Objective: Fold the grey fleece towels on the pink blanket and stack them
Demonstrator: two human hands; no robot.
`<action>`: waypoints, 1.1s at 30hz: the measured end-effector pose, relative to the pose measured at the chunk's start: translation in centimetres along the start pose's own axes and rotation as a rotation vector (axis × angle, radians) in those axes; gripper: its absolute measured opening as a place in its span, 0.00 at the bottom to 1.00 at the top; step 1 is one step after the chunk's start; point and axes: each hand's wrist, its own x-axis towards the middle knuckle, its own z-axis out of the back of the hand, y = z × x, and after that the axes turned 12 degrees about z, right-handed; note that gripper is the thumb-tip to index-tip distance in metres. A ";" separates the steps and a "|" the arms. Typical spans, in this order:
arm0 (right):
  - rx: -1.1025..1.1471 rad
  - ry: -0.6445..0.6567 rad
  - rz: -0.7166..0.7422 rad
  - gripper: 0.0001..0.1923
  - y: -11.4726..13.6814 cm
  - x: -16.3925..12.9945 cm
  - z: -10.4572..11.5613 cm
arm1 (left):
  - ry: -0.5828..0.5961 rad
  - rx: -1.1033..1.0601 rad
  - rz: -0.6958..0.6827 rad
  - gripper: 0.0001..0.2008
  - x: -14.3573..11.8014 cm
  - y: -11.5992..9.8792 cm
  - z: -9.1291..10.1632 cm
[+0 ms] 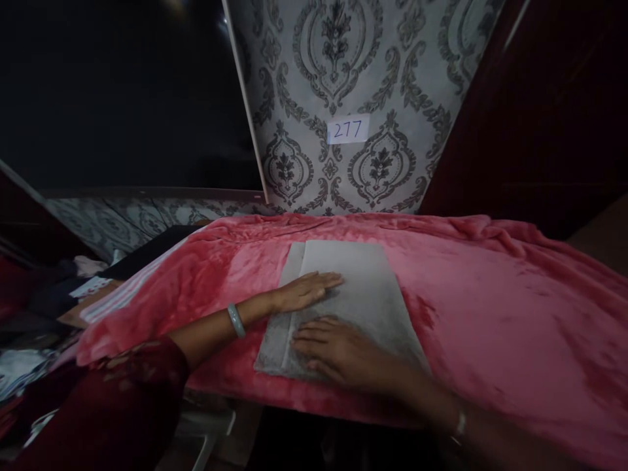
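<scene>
A plush pink fleece blanket (490,294) covers the work surface below grey damask-patterned wallpaper (353,78). On it lies a folded grey rectangular cloth (363,288), apparently a towel in the dim light. The left hand (307,291) lies spread flat on its left part; the right hand (343,353), fingers open, presses its near edge. A small white paper label marked 277 (348,129) hangs on the wall.

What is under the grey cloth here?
The grey cloth lies flat on a pink blanket, which shows all around it. Left hand and right hand rest on the cloth. Whatever the blanket covers is hidden.
</scene>
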 end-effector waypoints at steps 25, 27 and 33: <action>-0.121 0.153 0.154 0.24 -2.5 2.2 -2.1 | -0.206 0.468 0.290 0.25 12.1 14.9 6.2; -0.016 0.175 0.123 0.27 -2.1 2.2 -1.5 | -0.243 0.538 0.329 0.26 12.0 13.6 6.9; 0.087 0.174 0.074 0.31 -1.6 2.2 -1.9 | -0.287 0.475 0.141 0.29 7.1 7.1 6.2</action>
